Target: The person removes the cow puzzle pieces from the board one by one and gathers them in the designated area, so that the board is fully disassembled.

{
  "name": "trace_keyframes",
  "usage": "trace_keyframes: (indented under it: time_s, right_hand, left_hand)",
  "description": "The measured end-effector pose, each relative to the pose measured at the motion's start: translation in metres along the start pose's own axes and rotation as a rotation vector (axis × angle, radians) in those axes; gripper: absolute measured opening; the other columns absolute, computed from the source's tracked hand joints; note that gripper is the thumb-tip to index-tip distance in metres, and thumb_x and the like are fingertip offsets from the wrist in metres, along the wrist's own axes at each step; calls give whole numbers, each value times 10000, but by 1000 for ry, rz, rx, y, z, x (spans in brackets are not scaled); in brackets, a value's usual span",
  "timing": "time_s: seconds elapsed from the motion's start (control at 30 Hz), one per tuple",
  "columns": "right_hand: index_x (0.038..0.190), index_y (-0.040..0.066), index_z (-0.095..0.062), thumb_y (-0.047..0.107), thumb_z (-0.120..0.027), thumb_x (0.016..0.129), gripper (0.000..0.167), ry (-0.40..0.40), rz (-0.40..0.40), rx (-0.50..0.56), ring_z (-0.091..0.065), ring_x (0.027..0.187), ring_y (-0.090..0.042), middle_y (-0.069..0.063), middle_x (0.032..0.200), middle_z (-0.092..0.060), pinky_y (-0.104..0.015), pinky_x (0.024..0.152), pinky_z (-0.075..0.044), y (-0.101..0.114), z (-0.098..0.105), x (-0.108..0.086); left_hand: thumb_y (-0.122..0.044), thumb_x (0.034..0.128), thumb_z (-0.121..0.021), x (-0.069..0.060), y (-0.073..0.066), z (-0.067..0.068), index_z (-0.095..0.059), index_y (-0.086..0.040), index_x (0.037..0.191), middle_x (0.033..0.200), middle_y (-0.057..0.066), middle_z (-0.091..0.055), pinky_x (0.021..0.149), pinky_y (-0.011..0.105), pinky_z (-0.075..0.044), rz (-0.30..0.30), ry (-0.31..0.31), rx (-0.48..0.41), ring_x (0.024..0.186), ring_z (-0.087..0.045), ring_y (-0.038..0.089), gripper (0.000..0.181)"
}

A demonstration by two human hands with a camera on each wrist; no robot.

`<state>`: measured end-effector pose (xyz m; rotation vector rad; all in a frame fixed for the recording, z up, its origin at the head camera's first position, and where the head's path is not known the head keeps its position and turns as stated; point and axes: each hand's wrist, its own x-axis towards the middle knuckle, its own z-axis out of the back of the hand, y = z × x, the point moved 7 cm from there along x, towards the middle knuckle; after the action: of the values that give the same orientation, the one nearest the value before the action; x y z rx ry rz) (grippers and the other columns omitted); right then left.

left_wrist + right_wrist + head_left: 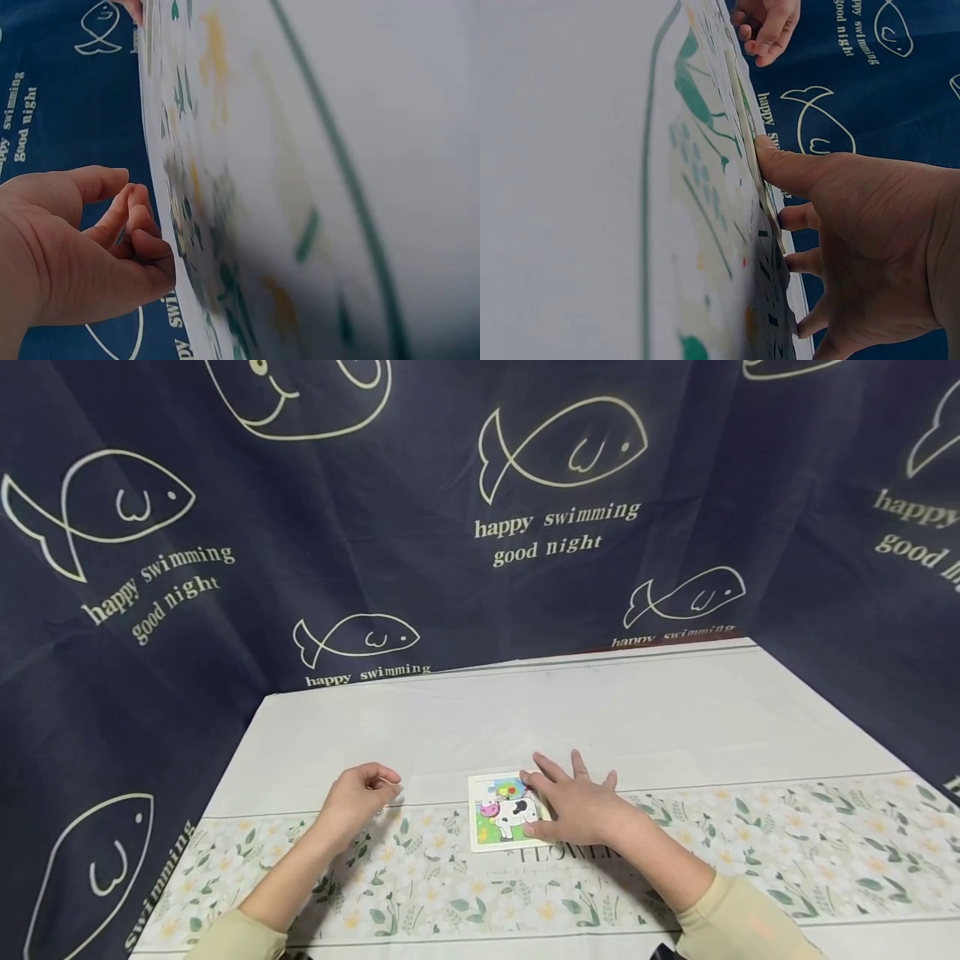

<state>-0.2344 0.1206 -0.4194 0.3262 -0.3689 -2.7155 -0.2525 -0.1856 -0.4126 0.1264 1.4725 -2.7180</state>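
Observation:
A small square cow picture puzzle (pixel 487 835) in a pale frame lies flat on the tablecloth. Over its right side my right hand (pixel 581 806) is spread, thumb and index finger touching the picture and the other fingers fanned out beyond its edge. From the right wrist view, the puzzle (pixel 742 112) is a thin slab seen edge-on under the thumb of the right hand (pixel 870 247). My left hand (pixel 356 797) is to the left, apart from the puzzle. Its fingers curl loosely, and no object shows in the left hand (pixel 82 247) in the left wrist view.
The white tablecloth (pixel 517 718) has a floral band (pixel 420 893) with printed lettering partly beneath the right hand. Behind and at both sides hangs a dark blue curtain (pixel 420 527) with fish drawings and words.

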Motion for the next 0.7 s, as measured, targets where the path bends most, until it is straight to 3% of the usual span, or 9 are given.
trace_keyframes:
  time_s: [0.7]
  right_hand:
    - [1543,233,-443,598,-697,875,803,-2,-1,0,-100,1449,-589,-70,1664,-222,-903,898,-124,0,0,0]
  left_hand:
    - [-122,941,-678,4,-28,-39,-701,-79,975,838,44,-614,640,337,-452,-70,80,39,746,-549,198,59]
